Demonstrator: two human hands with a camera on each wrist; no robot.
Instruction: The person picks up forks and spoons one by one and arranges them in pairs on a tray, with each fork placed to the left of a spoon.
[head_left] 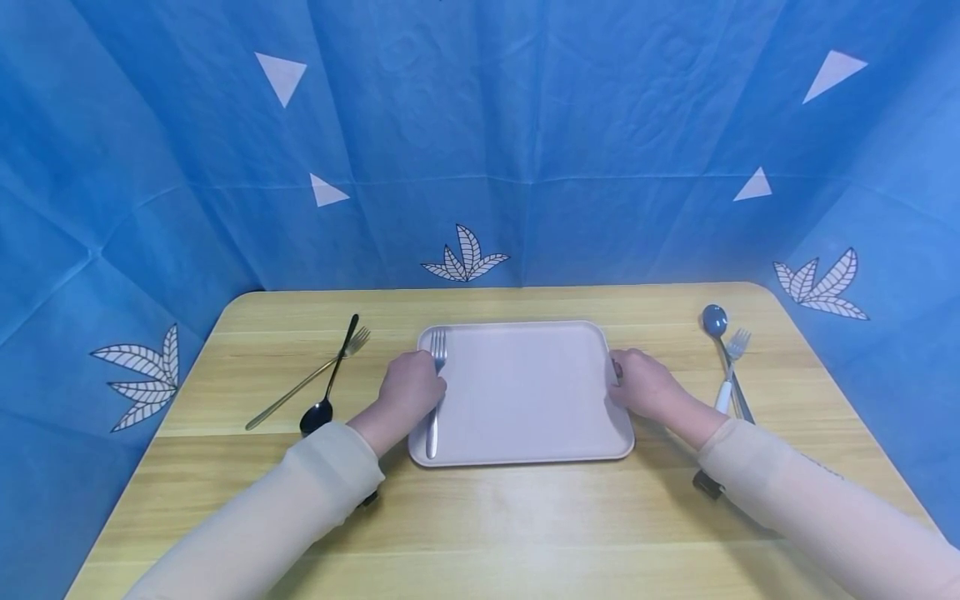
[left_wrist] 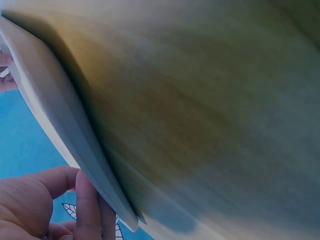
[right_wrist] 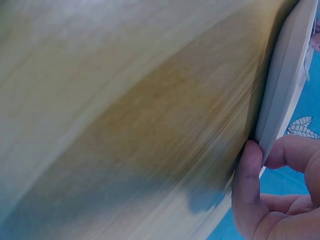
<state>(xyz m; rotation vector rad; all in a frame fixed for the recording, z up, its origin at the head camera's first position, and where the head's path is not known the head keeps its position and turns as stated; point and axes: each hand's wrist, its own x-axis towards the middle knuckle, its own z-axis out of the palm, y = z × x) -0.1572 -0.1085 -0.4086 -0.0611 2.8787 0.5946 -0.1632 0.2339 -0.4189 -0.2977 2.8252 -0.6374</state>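
Note:
A pale rectangular tray is at the middle of the wooden table, its long side running left to right. My left hand pinches its left rim between thumb and fingers; the left wrist view shows the fingers against the outer wall. On the opposite rim, my right hand grips the tray too, with thumb and finger around the edge. A silver fork lies along the tray's left side, tines away from me, partly hidden by my left hand. Whether the tray is raised I cannot tell.
Left of the tray, a black spoon crosses a gold-coloured fork. To the right, a grey spoon crosses a fork with a white handle. A blue curtain hangs behind the table.

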